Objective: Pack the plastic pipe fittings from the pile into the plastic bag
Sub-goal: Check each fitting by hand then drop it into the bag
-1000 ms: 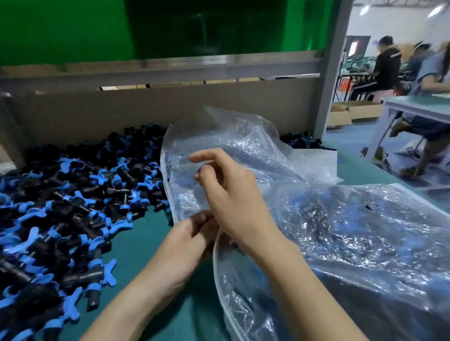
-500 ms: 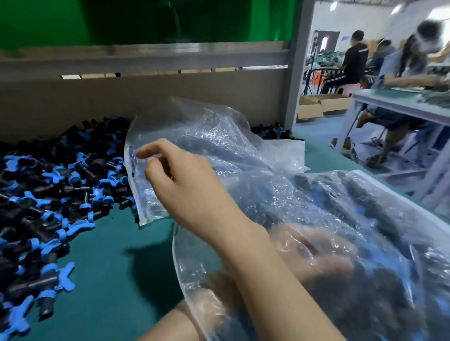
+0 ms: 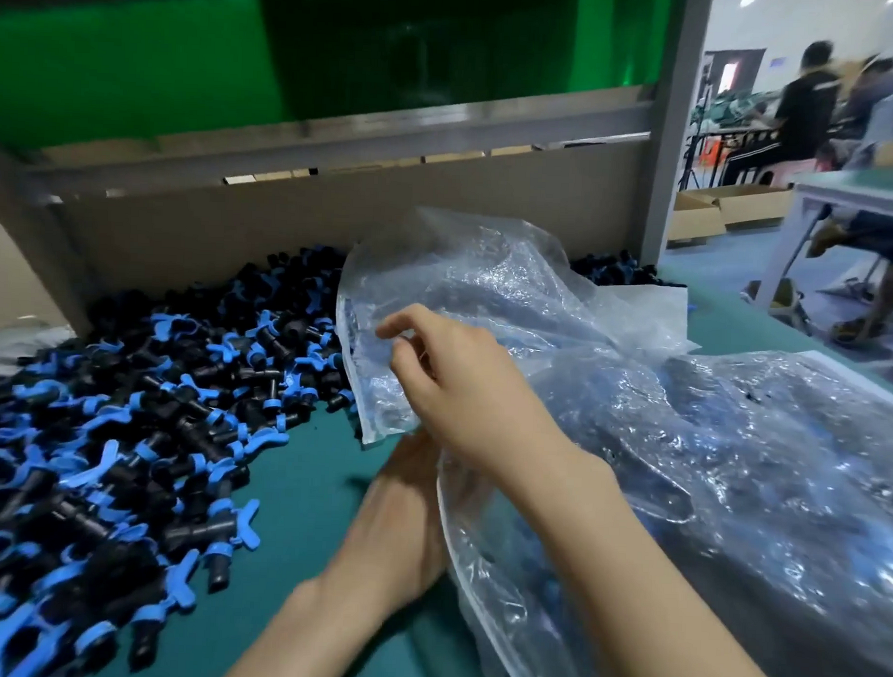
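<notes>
A big pile of black and blue plastic pipe fittings (image 3: 127, 428) covers the left of the green table. A clear plastic bag (image 3: 732, 500) lies on the right, with dark and blue fittings showing through the film. My right hand (image 3: 463, 389) pinches the bag's raised upper flap (image 3: 461, 288) between thumb and curled fingers and holds the mouth up. My left hand (image 3: 402, 529) sits just outside the mouth, against the lower edge. Its fingers lie fairly straight and point away from me. Their tips are hidden under my right hand. I see no fitting in it.
A cardboard wall (image 3: 286, 231) and a grey frame post (image 3: 669, 143) close the back of the table (image 3: 302, 485). More fittings (image 3: 614, 273) lie behind the bag. To the right are a drop to the floor, another table (image 3: 870, 191), and seated people (image 3: 807, 97).
My left hand, which was deep inside the bag half a second ago, has come back out to the mouth. My right hand still holds the flap up.
</notes>
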A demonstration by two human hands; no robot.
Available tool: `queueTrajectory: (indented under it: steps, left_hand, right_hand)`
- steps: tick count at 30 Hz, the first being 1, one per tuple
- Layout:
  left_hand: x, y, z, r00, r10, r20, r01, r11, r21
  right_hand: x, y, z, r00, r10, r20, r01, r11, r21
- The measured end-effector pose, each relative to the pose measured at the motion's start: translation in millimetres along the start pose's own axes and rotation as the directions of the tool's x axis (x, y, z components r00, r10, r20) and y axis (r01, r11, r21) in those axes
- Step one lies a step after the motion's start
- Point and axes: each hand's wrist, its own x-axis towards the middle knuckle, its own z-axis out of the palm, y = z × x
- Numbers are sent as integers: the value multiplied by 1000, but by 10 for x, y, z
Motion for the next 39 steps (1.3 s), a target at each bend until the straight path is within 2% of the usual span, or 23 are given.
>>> queueTrajectory:
  steps: [1, 3, 5, 7, 13, 18, 24, 28, 31, 33, 35, 39]
  left_hand:
    - [-34, -102, -15, 1000, -18, -13, 18, 997, 70]
    - [-115, -384, -64, 977, -205, -51, 210, 965, 159]
    - [-130, -660, -97, 900, -420, -115, 436, 867, 243]
    - [-60, -824, -29, 835, -526, -158, 547, 768, 334]
    - [313, -1143, 61, 769, -589, -249, 630, 631, 452]
    - [515, -1301, 40, 760, -592, -269, 644, 629, 435]
    - [504, -1320, -30, 762, -560, -324, 640, 729, 244]
    - [396, -1187, -79, 705, -571, -419, 618, 786, -31]
    - [221, -1026, -153, 624, -573, -531, 493, 816, -301]
    - [113, -930, -205, 574, -597, -561, 389, 801, -455]
    - [15, -828, -230, 562, -650, -512, 302, 737, -605]
    - [-86, -668, -213, 638, -649, -414, 265, 691, -673]
  right_hand:
    - [-10, 5, 10, 1000, 8, 12, -8, 999, -32]
    - [-21, 21, 35, 999, 21, 38, -17, 996, -90]
    - [-22, 38, 62, 998, 31, 60, -23, 991, -132]
    - [-26, 57, 89, 997, 41, 72, -29, 988, -152]
    - [-39, 154, 137, 993, 69, 100, -49, 980, -192]
    - [-38, 250, 98, 988, 94, 119, -69, 977, -203]
    - [-32, 332, 88, 986, 115, 117, -92, 977, -191]
    - [-32, 367, 111, 981, 131, 144, -100, 974, -205]
    - [-46, 388, 137, 972, 149, 179, -108, 969, -222]
    - [-48, 404, 155, 967, 158, 201, -109, 966, -232]
    - [-51, 414, 175, 963, 158, 218, -103, 965, -241]
    - [-68, 403, 203, 954, 141, 264, -71, 963, -260]
